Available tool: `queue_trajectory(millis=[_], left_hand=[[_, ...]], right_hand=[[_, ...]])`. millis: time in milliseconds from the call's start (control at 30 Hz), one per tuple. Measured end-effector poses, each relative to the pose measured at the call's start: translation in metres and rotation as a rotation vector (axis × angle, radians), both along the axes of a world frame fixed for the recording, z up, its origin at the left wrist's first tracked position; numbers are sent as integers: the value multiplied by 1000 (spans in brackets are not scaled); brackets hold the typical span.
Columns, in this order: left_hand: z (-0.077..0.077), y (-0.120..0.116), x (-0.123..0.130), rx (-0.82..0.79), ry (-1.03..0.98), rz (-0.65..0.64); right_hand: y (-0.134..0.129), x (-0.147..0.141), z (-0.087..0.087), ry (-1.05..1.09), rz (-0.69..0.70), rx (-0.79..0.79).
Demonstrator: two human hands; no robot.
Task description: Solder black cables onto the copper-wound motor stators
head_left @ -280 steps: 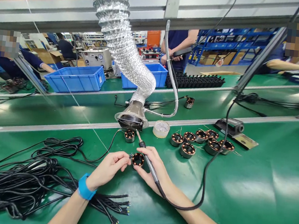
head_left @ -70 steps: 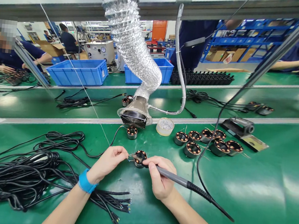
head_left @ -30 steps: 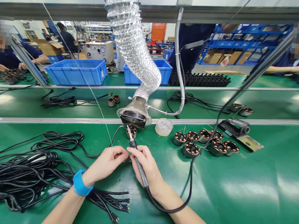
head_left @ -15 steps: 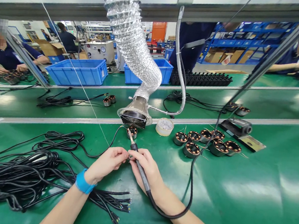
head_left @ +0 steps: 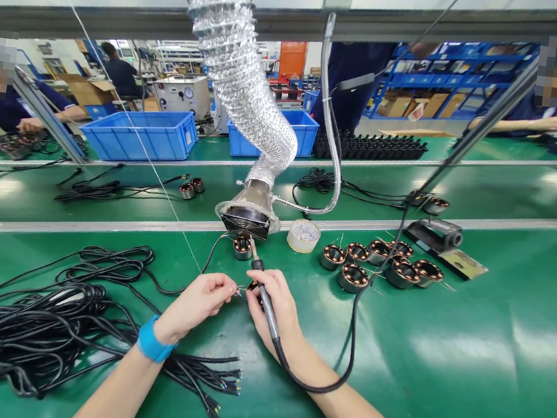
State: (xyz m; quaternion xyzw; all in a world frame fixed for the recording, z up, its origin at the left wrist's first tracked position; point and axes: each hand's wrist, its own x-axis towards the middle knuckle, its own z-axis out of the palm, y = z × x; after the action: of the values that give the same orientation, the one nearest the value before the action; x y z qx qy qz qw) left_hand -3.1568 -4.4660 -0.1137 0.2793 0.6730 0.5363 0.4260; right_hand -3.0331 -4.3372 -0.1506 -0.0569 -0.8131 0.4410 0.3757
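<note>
My left hand [head_left: 205, 300], with a blue band at the wrist, pinches thin wire ends between thumb and finger. Facing it, my right hand [head_left: 275, 306] holds a soldering iron [head_left: 267, 308] whose tip points up and away, beside a copper-wound stator [head_left: 243, 246] under the fume hood. A small dark part [head_left: 252, 287], too hidden to make out fully, shows at the fingertips of my right hand. A black cable [head_left: 212, 252] runs by the stator. Several more stators [head_left: 353, 277] stand to the right, near a round white container [head_left: 303, 236].
Black cables [head_left: 45, 316] lie heaped at the left, their stripped ends [head_left: 226, 381] near my left forearm. The fume hood [head_left: 248, 209] hangs low ahead. At the right is a soldering iron stand [head_left: 443, 244]. Blue bins [head_left: 140, 136] and other people are across the bench.
My right hand has moved slightly away from my left, opening a gap between their fingertips. The dark part now shows there. The iron's tip has shifted right relative to the stator, and the view has shifted slightly.
</note>
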Motion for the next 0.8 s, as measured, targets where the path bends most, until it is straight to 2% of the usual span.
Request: queue_trajectory(millis=[267, 467, 600, 800], left_hand=[[0, 0, -1, -30, 20, -8], [1, -1, -1, -71, 32, -2], [2, -2, 0, -81, 14, -6], [4, -2, -2, -74, -57, -33]], right_hand=[[-3, 7, 6, 17, 5, -22], [-1, 16, 19, 104, -110, 14], [-3, 28, 30, 206, -186, 105], [-6, 37, 34, 316, -67, 164]])
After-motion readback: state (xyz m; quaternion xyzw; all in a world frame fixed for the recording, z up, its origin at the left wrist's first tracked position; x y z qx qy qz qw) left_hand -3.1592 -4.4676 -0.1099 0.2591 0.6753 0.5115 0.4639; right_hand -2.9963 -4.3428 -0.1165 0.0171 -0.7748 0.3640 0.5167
